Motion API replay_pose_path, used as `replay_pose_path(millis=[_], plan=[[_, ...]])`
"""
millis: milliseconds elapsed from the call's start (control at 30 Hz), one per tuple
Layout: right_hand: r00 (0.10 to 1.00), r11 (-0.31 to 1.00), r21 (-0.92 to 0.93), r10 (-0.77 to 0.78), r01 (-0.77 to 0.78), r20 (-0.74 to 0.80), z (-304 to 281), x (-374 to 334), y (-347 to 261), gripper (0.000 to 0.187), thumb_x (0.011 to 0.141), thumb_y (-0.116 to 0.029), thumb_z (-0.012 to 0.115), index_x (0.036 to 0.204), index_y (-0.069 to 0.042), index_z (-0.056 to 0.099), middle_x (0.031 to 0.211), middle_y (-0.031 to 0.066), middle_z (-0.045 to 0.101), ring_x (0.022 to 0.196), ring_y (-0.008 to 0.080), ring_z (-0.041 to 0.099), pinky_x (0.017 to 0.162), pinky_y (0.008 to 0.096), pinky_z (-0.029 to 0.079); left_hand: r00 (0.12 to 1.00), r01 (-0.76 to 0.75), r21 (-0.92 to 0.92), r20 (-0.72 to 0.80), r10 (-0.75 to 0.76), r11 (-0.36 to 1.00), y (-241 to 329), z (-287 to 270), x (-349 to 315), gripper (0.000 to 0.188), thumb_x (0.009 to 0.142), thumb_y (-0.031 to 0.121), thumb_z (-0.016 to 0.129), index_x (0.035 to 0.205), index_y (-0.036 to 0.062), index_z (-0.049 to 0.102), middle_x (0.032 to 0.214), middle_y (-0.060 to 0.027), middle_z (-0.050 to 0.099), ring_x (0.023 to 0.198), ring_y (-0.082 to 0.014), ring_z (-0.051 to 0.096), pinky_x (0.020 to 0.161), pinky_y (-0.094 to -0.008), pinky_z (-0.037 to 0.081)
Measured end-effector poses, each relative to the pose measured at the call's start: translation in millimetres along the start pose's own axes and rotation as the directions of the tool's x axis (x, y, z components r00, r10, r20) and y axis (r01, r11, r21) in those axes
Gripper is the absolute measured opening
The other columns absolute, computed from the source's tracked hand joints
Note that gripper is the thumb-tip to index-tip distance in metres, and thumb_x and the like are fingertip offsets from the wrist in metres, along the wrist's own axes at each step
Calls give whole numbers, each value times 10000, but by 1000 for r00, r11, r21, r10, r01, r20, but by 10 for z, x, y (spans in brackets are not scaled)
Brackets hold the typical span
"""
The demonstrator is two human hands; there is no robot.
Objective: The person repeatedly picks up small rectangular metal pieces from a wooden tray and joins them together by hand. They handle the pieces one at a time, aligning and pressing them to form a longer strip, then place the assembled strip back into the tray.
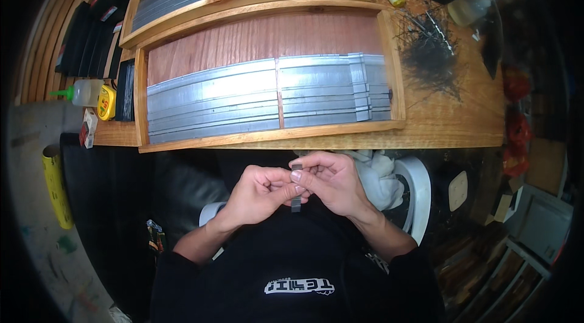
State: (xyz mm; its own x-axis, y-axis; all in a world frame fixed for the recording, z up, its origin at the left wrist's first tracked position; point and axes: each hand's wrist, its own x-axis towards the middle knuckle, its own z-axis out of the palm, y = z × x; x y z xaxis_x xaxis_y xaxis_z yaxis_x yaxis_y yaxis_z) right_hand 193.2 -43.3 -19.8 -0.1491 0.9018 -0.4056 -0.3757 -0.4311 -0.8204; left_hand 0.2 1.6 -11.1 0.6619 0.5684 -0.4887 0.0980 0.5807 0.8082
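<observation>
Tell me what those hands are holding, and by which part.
The left hand and the right hand together pinch a narrow dark grey strip around its middle; both its ends stick out.

Both hands [257,194] on sm. grey strip [296,206], wd. tray [274,136] w/ metal strips [213,98], yel. tape meas. [107,103]

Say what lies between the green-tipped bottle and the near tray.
In the head view, a yellow tape measure and a black item lie between bottle and tray.
</observation>
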Motion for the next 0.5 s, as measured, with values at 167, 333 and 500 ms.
replay_pose_path(millis=[167, 333, 500], plan=[[955, 892, -355, -297, 278, 3, 23, 20, 99, 113, 931, -58, 733, 1006, 25, 750, 835, 81, 688, 705, 118, 649, 615, 252, 515, 958, -215, 323, -112, 263, 922, -106, 93, -61, 155, 964, 40, 692, 1083, -51, 734, 911, -121, 767, 809, -138, 725, 692, -236, 557], [911, 824, -388, -388, 412, 143, 1, 24, 1, 158, 882, -42, 774, 1032, 8, 763, 882, 73, 689, 793, 155, 671, 680, 257, 529, 807, -432, 546, -121, 578, 718, -293, 123, -77, 198, 899, -33, 717, 1094, -66, 730, 861, -193, 738, 700, -211, 720, 613, -276, 550], [893, 795, -410, -374, 448, 251, -78, 19, -96, 156, 819, -17, 813, 972, -21, 784, 891, 61, 692, 810, 164, 675, 703, 269, 539, 793, -480, 567, -46, 607, 670, -287, 98, -88, 229, 866, -60, 734, 1092, -92, 719, 851, -191, 737, 673, -247, 711, 597, -295, 544]])
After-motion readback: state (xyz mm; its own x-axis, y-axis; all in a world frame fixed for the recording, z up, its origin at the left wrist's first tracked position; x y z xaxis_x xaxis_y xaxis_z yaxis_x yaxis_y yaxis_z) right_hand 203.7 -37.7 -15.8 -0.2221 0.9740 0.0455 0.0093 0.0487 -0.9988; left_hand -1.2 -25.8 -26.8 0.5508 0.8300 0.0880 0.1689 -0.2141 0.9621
